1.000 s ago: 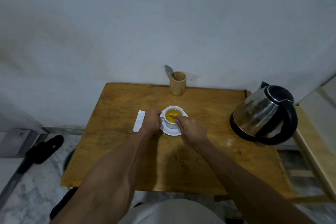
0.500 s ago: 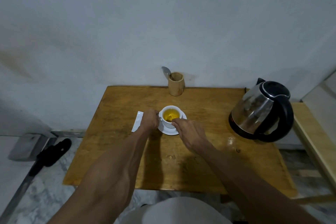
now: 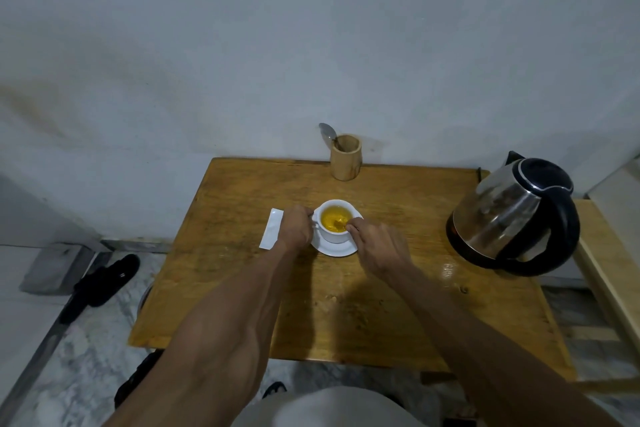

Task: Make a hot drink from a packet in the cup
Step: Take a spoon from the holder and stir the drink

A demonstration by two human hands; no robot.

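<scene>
Cup [image 3: 335, 224], white, stands on a white saucer [image 3: 334, 247] near the middle of the wooden table [image 3: 398, 315]. It is filled with a clear yellow-orange drink, and a darker, blurred shape sits in the liquid toward the near right side; whether that is a spoon or something else in the drink is hard to make out. The left hand [image 3: 295, 229] is closed against the cup's left side, where the handle would be, and hides it. The right hand [image 3: 378, 247] hovers at the cup's near right rim with its fingertips [image 3: 353, 227] pinched narrowly together over the drink, seemingly on something thin; what they hold is too small to tell. Just left of the left hand a long white packet [image 3: 271, 228] lies flat on the table, its right edge partly covered by the hand. At the far edge of the table stands a wooden holder [image 3: 345, 162] with a metal spoon [image 3: 328, 133] leaning out of it against the wall. A steel kettle [image 3: 512, 218] with a black lid and handle stands at the right side of the table, well apart from the cup. On the floor to the left lies a black sandal [image 3: 100, 284].
</scene>
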